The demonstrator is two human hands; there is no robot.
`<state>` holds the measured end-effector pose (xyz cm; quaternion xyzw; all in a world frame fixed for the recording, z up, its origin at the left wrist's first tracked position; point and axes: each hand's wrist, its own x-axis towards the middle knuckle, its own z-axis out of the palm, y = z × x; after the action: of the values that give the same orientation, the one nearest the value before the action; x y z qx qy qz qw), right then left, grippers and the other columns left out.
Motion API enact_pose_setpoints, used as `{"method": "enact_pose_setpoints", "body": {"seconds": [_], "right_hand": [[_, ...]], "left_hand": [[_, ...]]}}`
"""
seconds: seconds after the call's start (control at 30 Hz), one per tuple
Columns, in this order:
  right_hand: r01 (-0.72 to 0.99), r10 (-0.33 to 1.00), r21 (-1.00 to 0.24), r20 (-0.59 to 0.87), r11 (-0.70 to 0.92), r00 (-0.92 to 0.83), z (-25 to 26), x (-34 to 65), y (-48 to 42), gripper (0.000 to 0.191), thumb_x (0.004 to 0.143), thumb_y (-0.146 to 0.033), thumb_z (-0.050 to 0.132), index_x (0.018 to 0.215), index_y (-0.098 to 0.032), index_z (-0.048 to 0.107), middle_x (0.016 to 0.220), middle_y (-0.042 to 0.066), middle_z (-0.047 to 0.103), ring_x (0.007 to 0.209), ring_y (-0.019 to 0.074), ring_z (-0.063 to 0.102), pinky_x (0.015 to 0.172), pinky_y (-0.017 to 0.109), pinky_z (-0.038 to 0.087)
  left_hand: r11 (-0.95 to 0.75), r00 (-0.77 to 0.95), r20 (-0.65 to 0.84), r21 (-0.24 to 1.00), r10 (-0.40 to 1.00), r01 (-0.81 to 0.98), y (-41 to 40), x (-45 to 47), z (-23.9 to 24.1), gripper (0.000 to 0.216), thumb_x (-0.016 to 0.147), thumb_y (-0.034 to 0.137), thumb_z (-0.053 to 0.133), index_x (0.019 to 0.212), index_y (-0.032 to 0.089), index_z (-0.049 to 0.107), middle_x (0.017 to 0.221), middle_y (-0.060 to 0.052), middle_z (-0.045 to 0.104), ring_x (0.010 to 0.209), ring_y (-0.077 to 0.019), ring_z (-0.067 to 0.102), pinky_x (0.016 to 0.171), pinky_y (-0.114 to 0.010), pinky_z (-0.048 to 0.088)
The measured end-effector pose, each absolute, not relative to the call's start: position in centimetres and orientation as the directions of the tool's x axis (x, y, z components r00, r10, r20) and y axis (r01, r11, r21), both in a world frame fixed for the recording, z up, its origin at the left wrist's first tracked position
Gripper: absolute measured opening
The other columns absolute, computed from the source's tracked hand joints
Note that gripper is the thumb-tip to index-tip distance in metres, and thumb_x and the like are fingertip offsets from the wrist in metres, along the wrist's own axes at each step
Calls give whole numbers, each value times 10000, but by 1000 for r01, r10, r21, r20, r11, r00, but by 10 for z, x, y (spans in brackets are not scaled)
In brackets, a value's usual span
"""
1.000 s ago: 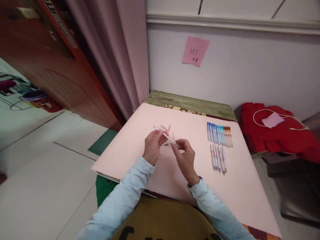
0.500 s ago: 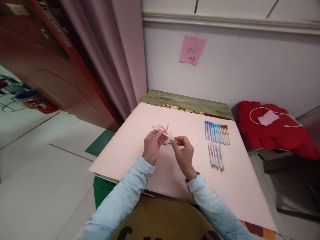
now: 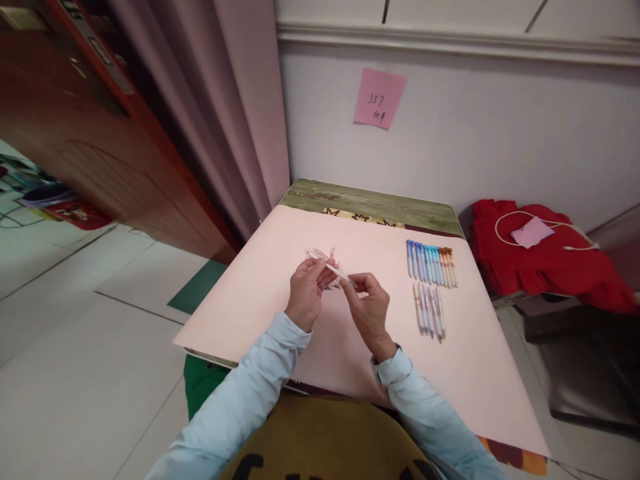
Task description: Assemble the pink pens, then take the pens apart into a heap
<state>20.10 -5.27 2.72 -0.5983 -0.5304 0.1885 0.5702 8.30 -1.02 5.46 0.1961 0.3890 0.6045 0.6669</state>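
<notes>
Between my two hands is a white pen (image 3: pixel 339 272), tilted down to the right above the pink sheet (image 3: pixel 240 293). My left hand (image 3: pixel 306 290) pinches its upper left end. The fingertips of my right hand (image 3: pixel 369 303) close on its lower right end. Behind my hands lie more pale pens (image 3: pixel 332 252), partly hidden by the fingers. To the right is a row of blue, light blue and brown pens (image 3: pixel 424 262), side by side. Just nearer to me is a second row of whitish pens (image 3: pixel 429 312), their tips pointing towards me.
The sheet covers a table with a green, wood-patterned far edge (image 3: pixel 370 199). A red cloth (image 3: pixel 540 267) with a white cable and a pink note lies on a seat at the right. A wooden door (image 3: pixel 115 133) and a curtain (image 3: pixel 235 100) stand at the left.
The view has shifted slightly. A clear, thin piece by the right fingertips no longer shows upright; the pen now looks thicker and whole between both hands, which have hardly moved.
</notes>
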Motion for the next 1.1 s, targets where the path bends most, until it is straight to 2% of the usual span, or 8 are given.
{"method": "enact_pose_setpoints", "body": {"seconds": [0.23, 0.4, 0.5, 0.67, 0.73, 0.83, 0.9, 1.1], "right_hand": [[295, 957, -955, 62, -25, 284, 26, 210, -52, 597, 974, -588, 386, 621, -189, 658, 567, 25, 652, 482, 135, 586, 550, 254, 445], [240, 953, -968, 144, 80, 266, 24, 210, -51, 404, 871, -526, 620, 1096, -191, 615, 722, -2, 684, 621, 151, 632, 616, 267, 497], [216, 936, -970, 176, 112, 306, 22, 209, -51, 350, 797, -486, 715, 956, -194, 607, 769, 14, 678, 662, 153, 631, 627, 270, 507], [131, 967, -991, 3, -32, 255, 19, 213, -52, 489, 912, -618, 501, 717, -190, 635, 628, 30, 658, 541, 160, 615, 556, 282, 497], [124, 971, -991, -21, -52, 238, 18, 215, -52, 525, 920, -641, 465, 751, -186, 665, 621, 28, 659, 529, 159, 612, 556, 285, 497], [172, 956, -984, 87, 39, 280, 17, 216, -53, 426, 814, -598, 668, 947, -193, 665, 708, 7, 677, 605, 155, 621, 597, 275, 501], [199, 941, -976, 146, 87, 305, 17, 217, -54, 414, 765, -560, 736, 939, -195, 649, 744, 7, 678, 636, 150, 617, 609, 268, 497], [10, 976, -996, -89, -93, 201, 14, 226, -55, 555, 903, -660, 480, 739, -164, 667, 603, 32, 632, 494, 143, 573, 516, 276, 485]], "left_hand": [[180, -32, -253, 766, 967, -617, -10, 91, 48, 236, 759, 260, 782, 867, 136, 613, 855, -73, 732, 750, -145, 700, 754, -285, 557], [133, -94, -228, 802, 969, -583, -4, 89, 41, 248, 750, 267, 789, 855, 139, 605, 824, -48, 715, 723, -126, 686, 748, -271, 553], [133, -99, -231, 805, 968, -578, -2, 89, 40, 270, 744, 276, 796, 861, 147, 590, 843, -52, 716, 746, -132, 693, 779, -290, 554], [138, -78, -222, 807, 972, -574, -4, 91, 42, 288, 733, 277, 800, 877, 145, 588, 873, -71, 726, 778, -147, 699, 780, -301, 551], [146, -61, -219, 810, 974, -568, -4, 92, 43, 293, 726, 284, 802, 882, 141, 599, 867, -73, 728, 759, -148, 695, 760, -301, 550], [160, -43, -221, 816, 974, -555, -5, 93, 42, 313, 710, 289, 811, 888, 137, 604, 860, -73, 728, 738, -147, 690, 736, -294, 544], [167, -33, -221, 818, 975, -550, -5, 95, 42, 326, 702, 289, 817, 890, 139, 596, 860, -74, 728, 745, -152, 693, 739, -296, 544], [193, 14, -217, 830, 976, -523, -4, 104, 46, 328, 702, 280, 817, 877, 148, 573, 874, -87, 731, 780, -175, 707, 776, -327, 550]]}}
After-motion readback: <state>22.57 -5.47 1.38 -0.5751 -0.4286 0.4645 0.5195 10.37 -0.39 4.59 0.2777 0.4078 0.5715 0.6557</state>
